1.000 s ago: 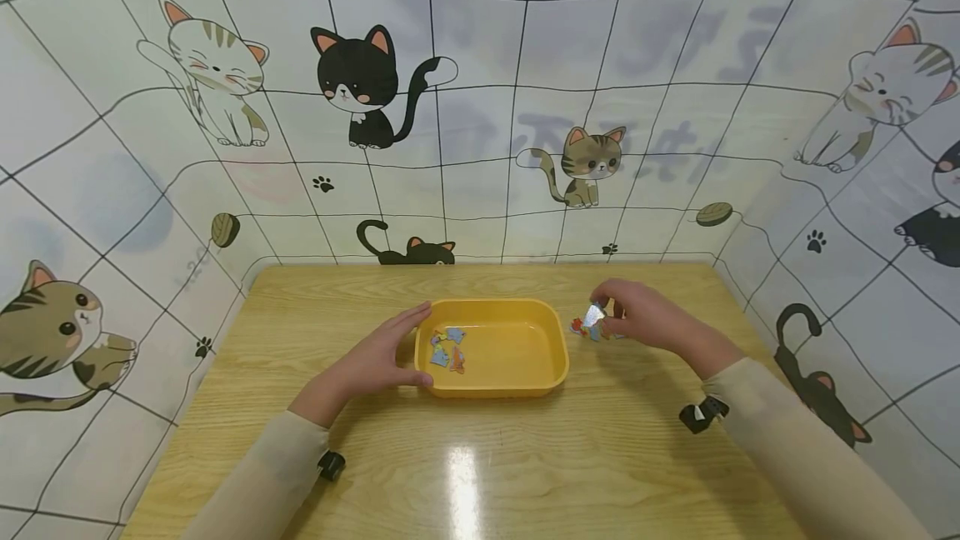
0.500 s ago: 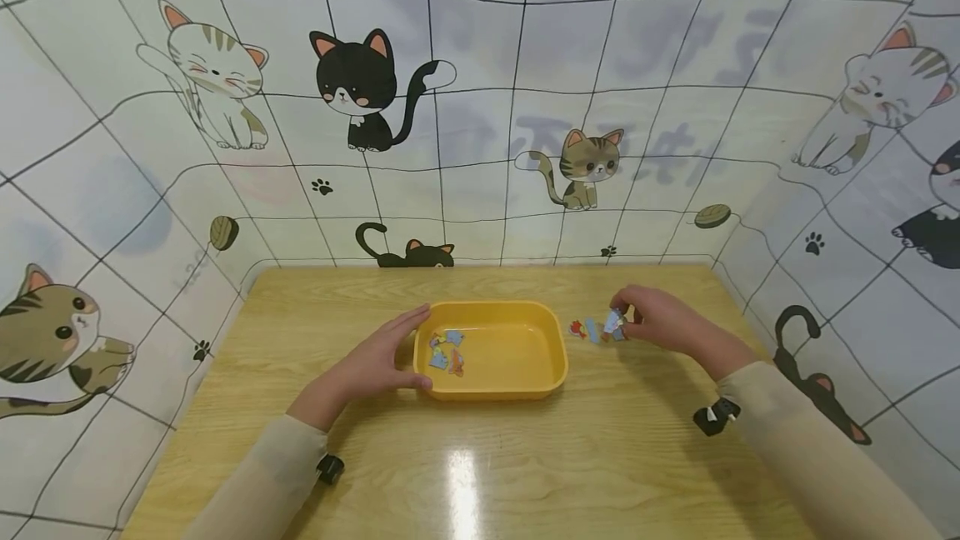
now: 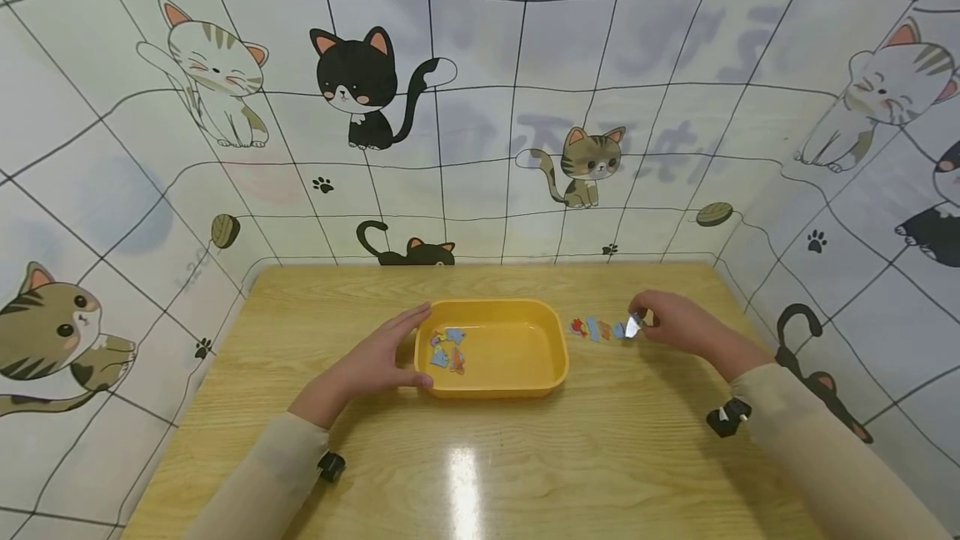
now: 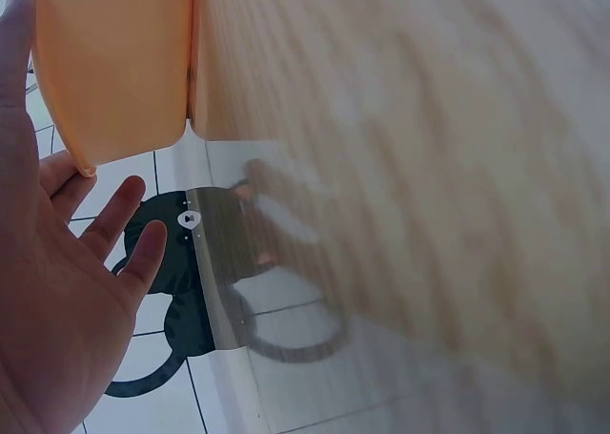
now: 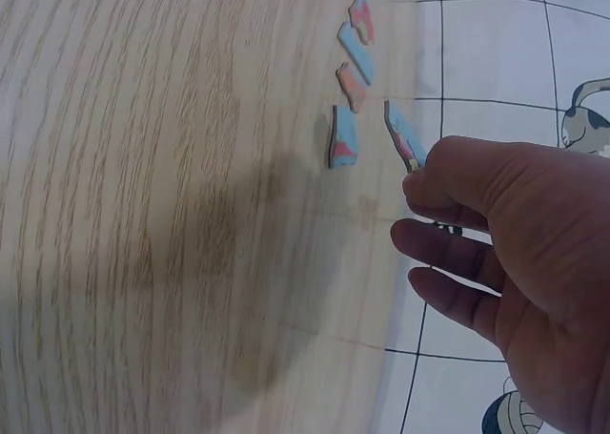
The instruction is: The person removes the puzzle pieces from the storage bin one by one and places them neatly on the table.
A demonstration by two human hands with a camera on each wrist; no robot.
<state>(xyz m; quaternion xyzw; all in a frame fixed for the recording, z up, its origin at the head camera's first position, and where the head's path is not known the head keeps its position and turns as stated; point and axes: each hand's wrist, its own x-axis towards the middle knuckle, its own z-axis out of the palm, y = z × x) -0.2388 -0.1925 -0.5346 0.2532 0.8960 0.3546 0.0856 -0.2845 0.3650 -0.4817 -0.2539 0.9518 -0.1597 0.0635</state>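
At the left end of a yellow tray (image 3: 498,390), my left hand (image 3: 375,361) spreads its thumb and fingers along the rim. In the left wrist view, the fingers of the left hand (image 4: 67,262) look fairly straight against the tray wall (image 4: 114,62). Several small colourful puzzle pieces (image 3: 439,355) lie in the tray's left part. Right of the tray, my right hand (image 3: 678,323) pinches one puzzle piece (image 5: 404,136) between thumb and finger, tilted above the table. Beside it a row of loose pieces lies on the wood, including a blue piece (image 5: 343,138) and an orange piece (image 5: 351,87).
The wooden table (image 3: 540,465) meets a wall cloth (image 3: 480,132) printed with cats and grid lines at its back and sides. Each wrist carries a small black camera mount, the right mount (image 3: 727,417) hanging below the sleeve.
My right hand has moved rightward, away from the tray, with a piece in its fingers. The pieces on the table are now spread into a row. The left hand stays in place.
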